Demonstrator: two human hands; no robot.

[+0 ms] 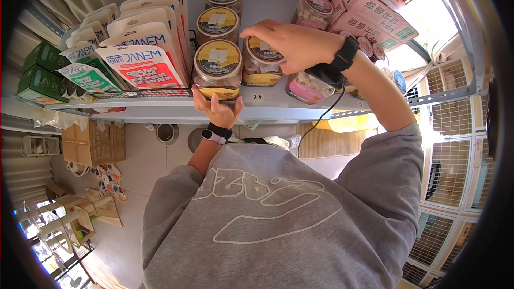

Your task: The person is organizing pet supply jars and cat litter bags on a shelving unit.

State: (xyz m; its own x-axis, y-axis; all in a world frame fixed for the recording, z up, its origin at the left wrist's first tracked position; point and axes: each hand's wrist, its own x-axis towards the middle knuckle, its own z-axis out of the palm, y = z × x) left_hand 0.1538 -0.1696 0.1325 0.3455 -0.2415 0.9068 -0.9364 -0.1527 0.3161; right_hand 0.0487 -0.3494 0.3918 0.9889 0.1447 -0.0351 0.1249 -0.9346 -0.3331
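Note:
On the metal shelf (267, 98), a row of clear jars with yellow-topped lids runs back from the front edge. My left hand (217, 108) cups the lower front of the nearest jar (217, 64), its fingers against the yellow label. Just to the right, my right hand (281, 42) reaches over a second jar (263, 64) with a dark and yellow lid, fingers on the lid's rim; part of that lid is hidden beneath the hand. A pink-labelled jar (307, 88) stands below my right wrist, and another pink-labelled jar (315, 10) is farther back.
White-and-red pouches (148, 66) stand in a black wire basket (144, 93) on the left, near green boxes (42, 82). Pink printed boxes (365, 8) are stacked back right. A black cable (321, 118) hangs from my right wrist. Below are a cardboard box (94, 142) and a metal bowl (167, 133).

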